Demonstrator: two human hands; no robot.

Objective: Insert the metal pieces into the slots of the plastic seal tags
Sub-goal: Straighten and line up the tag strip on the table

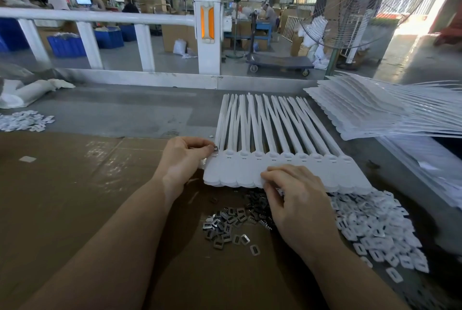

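Observation:
A joined strip of white plastic seal tags (287, 159) lies across the table, long tails pointing away from me. My left hand (182, 157) pinches a small metal piece (215, 149) between thumb and forefinger at the strip's leftmost tag. My right hand (297, 199) rests palm down on the strip's near edge, fingertips pressing the flat tag bodies. A loose heap of metal pieces (230, 227) lies on the cardboard (75, 197) just below the strip, partly hidden by my right hand.
A heap of small white plastic caps (375, 229) lies at the right. Stacked sheets of seal tags (380, 109) fill the far right. More white caps (25, 121) and a white bag (27, 92) sit far left. A white railing (150, 34) stands behind the table.

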